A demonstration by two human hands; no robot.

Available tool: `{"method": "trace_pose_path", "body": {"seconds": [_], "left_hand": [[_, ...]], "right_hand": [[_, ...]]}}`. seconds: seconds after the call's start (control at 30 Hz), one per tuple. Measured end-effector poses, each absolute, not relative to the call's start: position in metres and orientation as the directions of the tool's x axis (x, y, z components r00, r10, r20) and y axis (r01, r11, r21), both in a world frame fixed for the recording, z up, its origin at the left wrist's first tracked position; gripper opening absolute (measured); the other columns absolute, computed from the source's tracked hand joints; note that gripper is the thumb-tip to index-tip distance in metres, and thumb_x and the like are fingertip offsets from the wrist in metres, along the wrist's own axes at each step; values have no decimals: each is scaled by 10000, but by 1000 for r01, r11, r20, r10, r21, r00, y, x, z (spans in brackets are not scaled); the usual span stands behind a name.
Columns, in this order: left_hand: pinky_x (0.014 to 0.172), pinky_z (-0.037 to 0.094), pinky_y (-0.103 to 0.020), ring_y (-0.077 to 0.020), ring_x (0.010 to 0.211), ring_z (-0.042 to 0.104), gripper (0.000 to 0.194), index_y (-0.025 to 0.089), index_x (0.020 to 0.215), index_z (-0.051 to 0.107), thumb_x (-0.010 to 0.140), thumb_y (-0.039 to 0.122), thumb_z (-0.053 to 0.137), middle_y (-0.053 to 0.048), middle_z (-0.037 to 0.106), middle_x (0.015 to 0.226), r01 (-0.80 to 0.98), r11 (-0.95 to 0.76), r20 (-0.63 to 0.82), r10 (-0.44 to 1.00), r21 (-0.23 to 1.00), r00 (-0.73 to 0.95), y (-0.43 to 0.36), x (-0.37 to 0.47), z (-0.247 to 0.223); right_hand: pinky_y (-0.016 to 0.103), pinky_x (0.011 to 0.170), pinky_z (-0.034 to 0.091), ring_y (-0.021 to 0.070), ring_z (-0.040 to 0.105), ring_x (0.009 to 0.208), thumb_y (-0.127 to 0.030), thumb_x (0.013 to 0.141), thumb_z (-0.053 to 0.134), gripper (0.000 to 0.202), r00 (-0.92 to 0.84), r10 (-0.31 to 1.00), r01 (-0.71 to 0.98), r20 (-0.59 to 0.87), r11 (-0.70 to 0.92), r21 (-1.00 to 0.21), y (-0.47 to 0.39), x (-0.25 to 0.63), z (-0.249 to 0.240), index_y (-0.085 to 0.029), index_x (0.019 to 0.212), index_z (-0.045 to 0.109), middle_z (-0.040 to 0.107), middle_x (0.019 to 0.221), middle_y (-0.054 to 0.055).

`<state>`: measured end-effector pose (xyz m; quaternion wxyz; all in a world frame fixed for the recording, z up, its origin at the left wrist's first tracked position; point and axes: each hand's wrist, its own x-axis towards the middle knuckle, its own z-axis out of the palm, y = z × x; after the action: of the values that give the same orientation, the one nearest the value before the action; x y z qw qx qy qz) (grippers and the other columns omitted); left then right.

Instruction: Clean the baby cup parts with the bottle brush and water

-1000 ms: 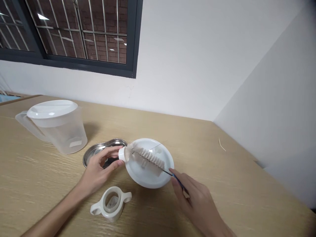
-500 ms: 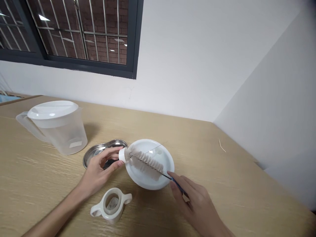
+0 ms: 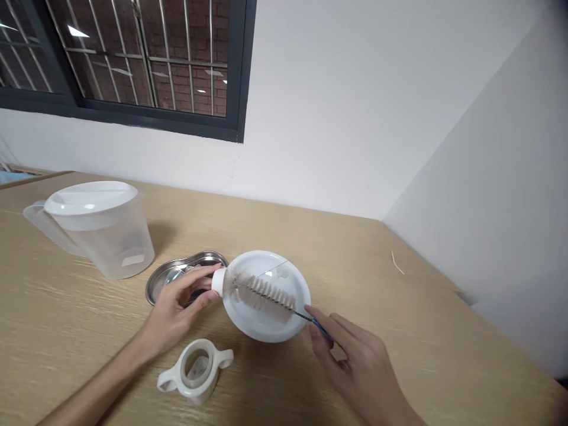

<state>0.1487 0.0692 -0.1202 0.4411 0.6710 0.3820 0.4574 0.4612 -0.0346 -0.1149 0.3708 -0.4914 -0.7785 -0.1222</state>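
My left hand (image 3: 180,305) pinches a small white ring-shaped part (image 3: 219,282) between thumb and fingers, above the left edge of a white bowl (image 3: 261,332). A bristle brush (image 3: 270,291) lies slanted over the bowl, its tip bristles at the opening of the white part; how deep they reach is unclear. My right hand (image 3: 350,355) is closed round the brush's blue handle at the bowl's lower right. A thin line, perhaps a fine wire, crosses the bowl above the bristles. Nearer to me stands a white two-handled holder (image 3: 207,387).
A lidded clear plastic pitcher (image 3: 106,239) stands at the left. Behind my left hand is a kidney-shaped metal tray (image 3: 155,281) holding small things. A pale strip (image 3: 397,263) lies on the wooden table (image 3: 444,343) at the right. A wall and barred window rise behind.
My right hand has moved slightly right and down with the brush, whose bristles have drawn back a little from the white part. The view has shifted slightly.
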Motion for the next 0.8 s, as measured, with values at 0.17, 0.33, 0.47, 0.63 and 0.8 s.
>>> {"method": "trace_pose_path", "body": {"seconds": [0.17, 0.33, 0.47, 0.63, 0.8], "left_hand": [[1059, 562, -436, -235, 1109, 710, 440, 296, 1296, 654, 875, 408, 716, -64, 692, 1344, 102, -280, 242, 928, 955, 283, 67, 149, -118], [1033, 572, -421, -251, 1101, 716, 459, 265, 1261, 670, 840, 429, 751, -70, 761, 1187, 115, -250, 212, 940, 961, 268, 69, 150, -118], [1000, 579, -415, -234, 1050, 729, 531, 242, 1300, 623, 824, 430, 767, -85, 751, 1199, 67, -218, 197, 952, 974, 235, 71, 151, -116], [932, 598, -374, -200, 998, 733, 532, 239, 1262, 622, 788, 387, 813, -85, 732, 1237, 9, -205, 197, 952, 979, 237, 71, 151, -114], [958, 589, -356, -210, 1081, 716, 474, 235, 1226, 650, 797, 351, 814, -73, 757, 1172, -35, -176, 178, 934, 984, 310, 71, 151, -109]], "right_hand": [[205, 492, 389, 71, 503, 502, -225, 971, 597, 206, -149, 657, 918, 739, 371, -144, -35, 465, -115, -162, 1146, 683, 538, 651, -39], [217, 540, 416, 81, 536, 553, -179, 956, 621, 240, -153, 623, 906, 767, 398, -142, -36, 457, -117, -147, 1191, 659, 556, 678, -28], [223, 588, 460, 101, 606, 655, -108, 920, 643, 323, -219, 601, 866, 769, 482, -129, -36, 452, -116, -149, 1240, 635, 642, 774, 12], [227, 587, 484, 108, 620, 655, -104, 909, 653, 361, -234, 591, 854, 772, 504, -127, -35, 451, -114, -159, 1264, 621, 666, 777, 13], [211, 548, 482, 90, 604, 570, -196, 931, 661, 217, -164, 587, 879, 792, 452, -153, -35, 455, -118, -185, 1147, 649, 727, 808, 1]]}}
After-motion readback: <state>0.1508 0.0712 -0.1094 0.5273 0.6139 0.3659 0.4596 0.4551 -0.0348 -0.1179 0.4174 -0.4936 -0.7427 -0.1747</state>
